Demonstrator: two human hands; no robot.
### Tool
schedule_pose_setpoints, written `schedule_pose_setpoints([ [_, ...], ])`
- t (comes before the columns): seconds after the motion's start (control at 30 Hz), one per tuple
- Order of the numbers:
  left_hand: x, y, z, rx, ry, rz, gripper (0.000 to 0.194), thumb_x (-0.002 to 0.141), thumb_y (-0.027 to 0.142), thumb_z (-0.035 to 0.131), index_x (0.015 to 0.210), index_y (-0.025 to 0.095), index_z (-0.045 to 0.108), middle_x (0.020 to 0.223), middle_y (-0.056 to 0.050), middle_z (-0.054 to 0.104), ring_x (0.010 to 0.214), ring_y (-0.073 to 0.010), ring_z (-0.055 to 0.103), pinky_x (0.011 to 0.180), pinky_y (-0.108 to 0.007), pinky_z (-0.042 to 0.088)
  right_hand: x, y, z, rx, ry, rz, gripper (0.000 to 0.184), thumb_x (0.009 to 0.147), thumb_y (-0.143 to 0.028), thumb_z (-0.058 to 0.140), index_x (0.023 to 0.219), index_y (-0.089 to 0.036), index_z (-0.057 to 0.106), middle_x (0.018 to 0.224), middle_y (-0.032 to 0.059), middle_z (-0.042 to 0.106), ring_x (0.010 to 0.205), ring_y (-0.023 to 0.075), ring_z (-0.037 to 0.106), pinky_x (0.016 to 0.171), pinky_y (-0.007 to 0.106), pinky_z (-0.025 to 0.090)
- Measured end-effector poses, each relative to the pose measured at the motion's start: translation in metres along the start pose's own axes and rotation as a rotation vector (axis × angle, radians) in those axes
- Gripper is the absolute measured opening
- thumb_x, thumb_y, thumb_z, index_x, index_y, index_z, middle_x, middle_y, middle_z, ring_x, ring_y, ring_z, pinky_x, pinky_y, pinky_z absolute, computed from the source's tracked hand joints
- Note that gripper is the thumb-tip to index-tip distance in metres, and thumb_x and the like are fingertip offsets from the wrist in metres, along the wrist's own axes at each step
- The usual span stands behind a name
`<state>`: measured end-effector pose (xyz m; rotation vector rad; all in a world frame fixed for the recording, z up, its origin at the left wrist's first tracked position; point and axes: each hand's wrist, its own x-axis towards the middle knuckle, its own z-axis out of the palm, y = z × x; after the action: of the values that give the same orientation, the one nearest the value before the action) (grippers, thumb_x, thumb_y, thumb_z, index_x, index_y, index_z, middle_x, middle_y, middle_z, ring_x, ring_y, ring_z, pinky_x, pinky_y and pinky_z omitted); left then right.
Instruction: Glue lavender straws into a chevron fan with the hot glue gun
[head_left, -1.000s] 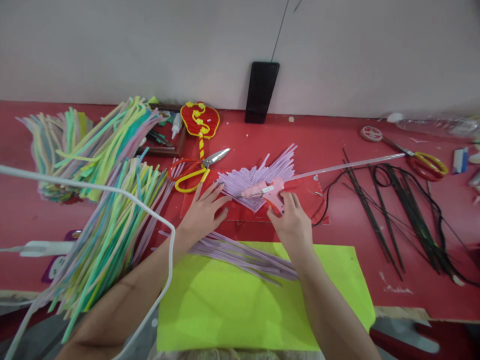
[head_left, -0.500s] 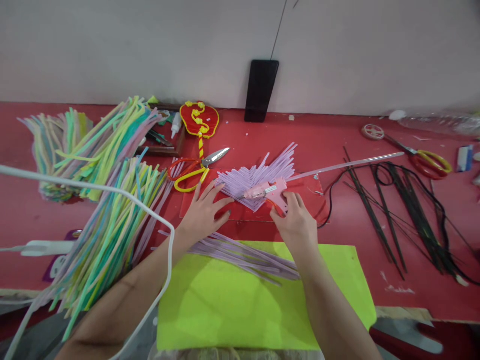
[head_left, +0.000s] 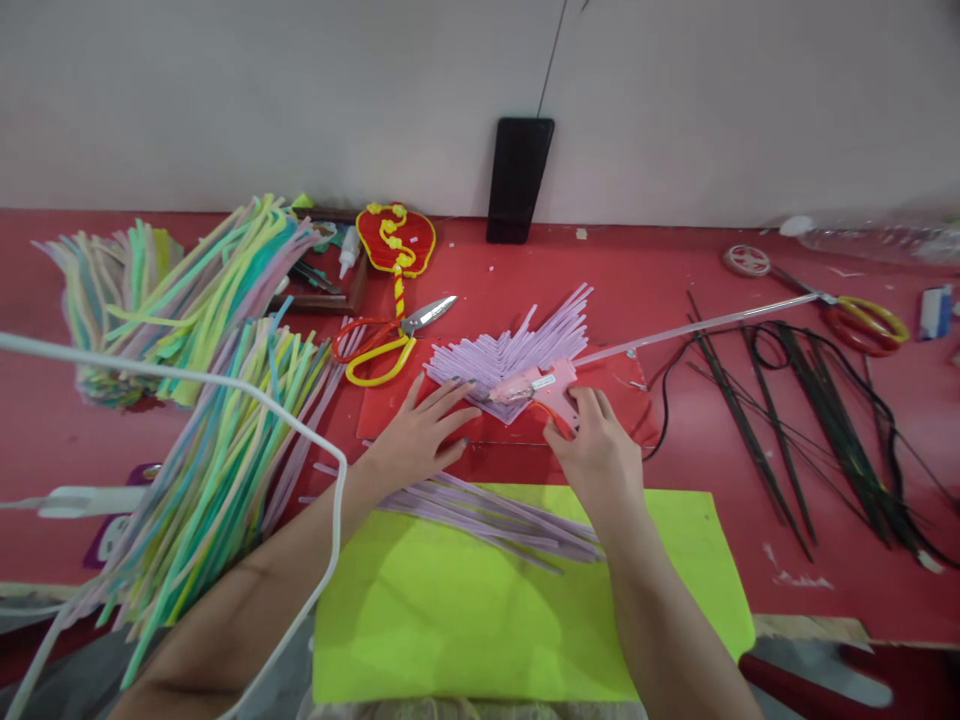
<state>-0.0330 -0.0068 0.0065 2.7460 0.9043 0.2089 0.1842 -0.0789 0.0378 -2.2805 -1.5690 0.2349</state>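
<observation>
Right hand (head_left: 600, 440): thumb and fingers clamped on the handle of a pink glue gun (head_left: 555, 380). The gun lies slanted over the lower part of a lilac piece (head_left: 517, 345) made of fuzzy stems, nozzle toward the left hand (head_left: 424, 425). Left hand: palm down, fingers apart, fingertips at the piece's lower left edge; whether they press on it, cannot tell. The piece rests on a red sheet (head_left: 382, 405), centre of the red table (head_left: 652, 275).

Obstructions: a white cable (head_left: 289, 415) crosses the view in front of the left forearm. A long clear glue stick (head_left: 697, 325) juts from the back of the gun, passing over dark stems (head_left: 832, 430) and reaching the right-hand scissors (head_left: 874, 307); contact there unclear. A black cord (head_left: 874, 400) loops among those stems.

Surroundings: loose lilac stems (head_left: 487, 515) lie between the hands and partly over a yellow-green mat (head_left: 480, 620). Left side, a big heap of pastel stems (head_left: 225, 480). Beyond the left hand, open scissors (head_left: 427, 316) with red and yellow handles, close to a red and yellow ornament (head_left: 416, 240) and a dark tray (head_left: 326, 301). Black phone (head_left: 520, 180) leans on the wall. Clear bottle (head_left: 885, 240) on its side, far right.
</observation>
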Motion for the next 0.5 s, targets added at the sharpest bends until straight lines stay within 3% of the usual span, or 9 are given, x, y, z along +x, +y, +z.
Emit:
schedule_pose_setpoints([
  [0.17,0.0002,-0.0010,0.0000,0.007,0.004,-0.002,0.039,0.090,0.027,0.046,0.128,0.023,0.052,0.146,-0.008,0.042,0.137,-0.0258,0.034,0.115,-0.057,0.009,-0.0017,0.0009,-0.0021,-0.005,0.009,0.021,0.026,0.080,-0.027,0.049,0.105,-0.022,0.053,0.107,0.0056,0.062,0.077,0.0183,0.058,0.051,0.026,0.026],
  [0.5,-0.0005,-0.0020,0.0024,0.031,0.003,0.005,0.041,0.090,0.028,0.047,0.131,0.026,0.051,0.147,-0.007,0.040,0.140,-0.0274,0.028,0.114,-0.059,0.010,-0.0041,0.0006,-0.0069,0.001,0.005,0.042,0.027,0.080,-0.027,0.050,0.107,-0.022,0.054,0.108,0.0061,0.061,0.078,0.0183,0.058,0.052,0.026,0.027],
])
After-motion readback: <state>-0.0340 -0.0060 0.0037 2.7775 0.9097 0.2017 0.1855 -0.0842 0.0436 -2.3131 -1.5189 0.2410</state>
